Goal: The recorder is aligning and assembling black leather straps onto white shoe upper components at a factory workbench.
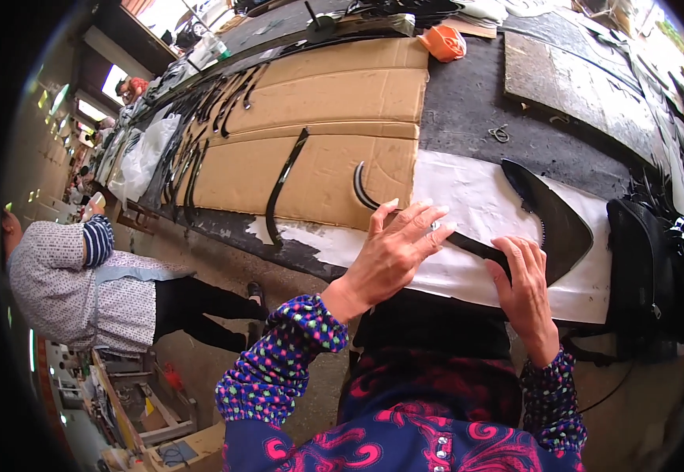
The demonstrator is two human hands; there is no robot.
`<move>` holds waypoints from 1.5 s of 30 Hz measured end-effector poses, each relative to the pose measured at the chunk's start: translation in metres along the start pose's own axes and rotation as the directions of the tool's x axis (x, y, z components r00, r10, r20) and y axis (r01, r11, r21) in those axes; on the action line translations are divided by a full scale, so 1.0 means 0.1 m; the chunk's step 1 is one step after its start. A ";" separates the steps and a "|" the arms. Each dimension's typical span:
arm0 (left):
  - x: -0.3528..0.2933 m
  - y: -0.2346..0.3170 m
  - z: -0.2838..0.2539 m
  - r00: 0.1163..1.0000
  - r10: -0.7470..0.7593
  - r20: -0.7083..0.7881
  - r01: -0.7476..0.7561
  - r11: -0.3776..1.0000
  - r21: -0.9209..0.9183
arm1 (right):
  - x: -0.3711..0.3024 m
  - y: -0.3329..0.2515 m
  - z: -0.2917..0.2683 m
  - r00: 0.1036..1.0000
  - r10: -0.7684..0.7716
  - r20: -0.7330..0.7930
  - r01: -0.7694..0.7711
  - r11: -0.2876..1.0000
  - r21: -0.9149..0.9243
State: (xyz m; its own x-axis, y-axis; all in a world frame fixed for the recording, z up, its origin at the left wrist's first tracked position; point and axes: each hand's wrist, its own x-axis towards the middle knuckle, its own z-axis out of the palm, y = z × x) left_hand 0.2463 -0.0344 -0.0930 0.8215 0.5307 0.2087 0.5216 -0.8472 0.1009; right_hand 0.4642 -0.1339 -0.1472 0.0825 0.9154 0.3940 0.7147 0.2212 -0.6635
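Note:
A thin black strip (471, 245) with a hooked end lies across white paper (452, 177) and the edge of the cardboard. Over its middle rests my left hand (397, 248), fingers stretched out and spread, with a ring on one finger. My right hand (527, 275) is at the strip's other end, its fingers laid forward and the thumb apart. Beside that hand lies a broad black pointed panel (566, 232) with a toothed edge. How the strip and panel meet is hidden under my right hand.
Several curved black strips (283, 189) lie on brown cardboard (334, 94) to the left. A black zippered bag (637, 259) is at the right. An orange crumpled item (442, 43) and a worn board (578, 86) are farther back. Another person (94, 283) stands at left.

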 end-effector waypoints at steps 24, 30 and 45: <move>-0.16 -0.56 -0.36 0.985 -0.098 -0.139 0.093 0.995 -0.041 | 1.76 -0.33 -2.23 0.795 0.556 0.242 -0.574 0.819 0.001; -0.35 -1.32 -0.51 0.909 -0.328 -0.258 0.358 0.930 0.079 | 4.11 -0.64 -2.24 0.909 0.237 0.342 -0.227 0.971 -0.069; -0.32 -1.85 -0.71 0.800 -0.543 -0.256 0.577 0.813 0.080 | 6.65 1.75 0.91 0.859 0.509 -0.054 -0.361 0.678 0.640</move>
State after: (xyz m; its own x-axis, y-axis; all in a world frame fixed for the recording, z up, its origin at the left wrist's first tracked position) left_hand 0.1069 0.1035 -0.0489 0.3152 0.8776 0.3612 0.9163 -0.3806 0.1251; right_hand 0.5806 0.5440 -0.0595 0.4723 0.8807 0.0353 0.0106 0.0344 -0.9994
